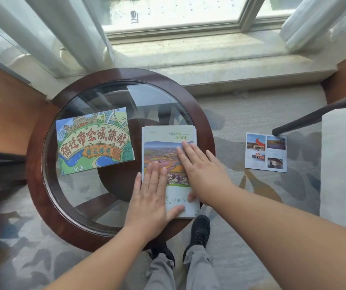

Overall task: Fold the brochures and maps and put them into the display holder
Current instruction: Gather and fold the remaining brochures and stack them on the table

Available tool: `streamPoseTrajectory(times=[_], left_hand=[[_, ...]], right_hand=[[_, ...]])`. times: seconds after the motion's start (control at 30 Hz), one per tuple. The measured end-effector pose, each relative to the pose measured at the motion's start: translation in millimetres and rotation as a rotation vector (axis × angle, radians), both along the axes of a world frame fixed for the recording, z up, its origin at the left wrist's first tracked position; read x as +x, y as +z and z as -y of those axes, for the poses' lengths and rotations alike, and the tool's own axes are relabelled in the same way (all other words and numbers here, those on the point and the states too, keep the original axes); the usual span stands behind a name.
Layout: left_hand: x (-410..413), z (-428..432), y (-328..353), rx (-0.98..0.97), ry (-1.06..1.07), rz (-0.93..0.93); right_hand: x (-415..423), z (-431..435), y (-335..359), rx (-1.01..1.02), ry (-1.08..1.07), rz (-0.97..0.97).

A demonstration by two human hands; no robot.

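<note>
Position of items, centre of frame: a folded brochure [168, 139] with a landscape photograph on its cover lies flat on the round glass-topped table [201, 114]. It sits at the right side of the glass, with its lower end over the dark wooden rim. Several page edges show along its upper and right sides, so it is a stack of folded layers.

Left hand [150, 197]: released and flat, grasping nothing. The fingers are straight and press down on the lower left part of the brochure. The thumb is stretched toward the right across the white lower panel.

Right hand [199, 168]: released and flat, grasping nothing. The straight fingers point toward the upper left and press on the middle of the cover. The two hands lie close together on the same brochure.

Left of centre: a folded map [94, 141] with a cartoon city drawing and large red characters lies on the glass, just beside the brochure and slightly tilted.

Right of frame: a second brochure [266, 152] with small photographs lies on the patterned carpet [251, 114], well apart from the table and near a chair [343, 153].

Top of frame: a window sill [189, 55] and pale curtains [42, 28].

Bottom of frame: the person's grey trousers [197, 268] and black shoes [200, 229].
</note>
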State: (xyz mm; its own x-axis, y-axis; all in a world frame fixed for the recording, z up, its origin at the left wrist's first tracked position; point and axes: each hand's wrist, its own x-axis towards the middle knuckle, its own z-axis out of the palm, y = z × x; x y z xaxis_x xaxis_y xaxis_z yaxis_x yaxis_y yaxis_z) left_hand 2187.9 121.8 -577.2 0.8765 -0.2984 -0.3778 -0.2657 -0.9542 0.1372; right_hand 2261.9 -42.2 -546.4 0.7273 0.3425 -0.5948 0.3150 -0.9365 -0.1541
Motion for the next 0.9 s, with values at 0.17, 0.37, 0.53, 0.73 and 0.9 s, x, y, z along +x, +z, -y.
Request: streamPoseTrajectory(times=[0.17, 0.37, 0.53, 0.73, 0.9], left_hand=[[-2.3, -2.7, -7.2, 0.010, -0.020, -0.002], [1.8, -0.3, -0.9, 0.201, -0.009, -0.074], [31.8, 10.0, 36.1, 0.110, 0.018, -0.004], [49.5, 71.7, 68.5, -0.099, -0.084, 0.041], [45.4, 157.7, 73.9, -0.138, -0.203, 0.035]], right_hand=[[-2.5, -1.8, -6.0, -0.010, 0.000, 0.022], [-0.7, -7.4, 3.2, -0.017, -0.020, 0.021], [-16.1, -4.1, 24.6, 0.175, -0.162, 0.042], [-47.2, 69.0, 48.4, 0.247, -0.562, 0.059], [-74.3, 159.2, 44.7, 0.200, -0.728, -0.012]])
